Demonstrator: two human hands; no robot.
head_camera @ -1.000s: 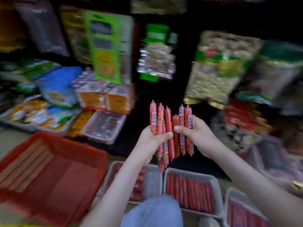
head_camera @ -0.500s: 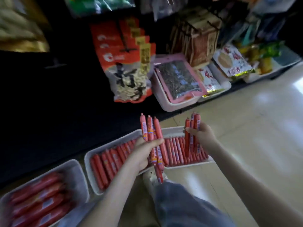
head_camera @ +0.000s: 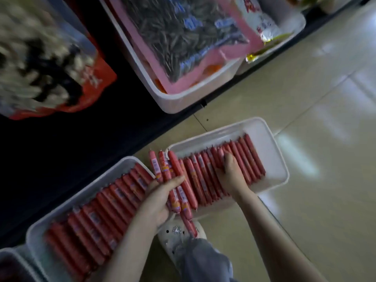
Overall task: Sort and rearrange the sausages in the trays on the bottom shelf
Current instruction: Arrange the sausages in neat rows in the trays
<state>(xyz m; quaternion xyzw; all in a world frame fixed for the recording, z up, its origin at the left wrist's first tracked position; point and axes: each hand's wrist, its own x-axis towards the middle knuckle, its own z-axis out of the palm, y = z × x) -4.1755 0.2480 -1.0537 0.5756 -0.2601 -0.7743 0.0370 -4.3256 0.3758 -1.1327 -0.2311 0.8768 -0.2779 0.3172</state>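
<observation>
Fingers [head_camera: 176, 181] of the left hand [head_camera: 159, 200] wrap a sausage bundle [head_camera: 165, 169].

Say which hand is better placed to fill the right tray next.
Likely left: the left hand grips a bundle of red plastic-wrapped sausages by the white plastic tray; the right hand rests on its row.

glossy sausages [head_camera: 205, 176], smooth plastic tray [head_camera: 278, 159]

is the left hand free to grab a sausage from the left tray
Probably not: the left hand already grips a bundle of sausages, though the left tray lies just beside it.
</observation>
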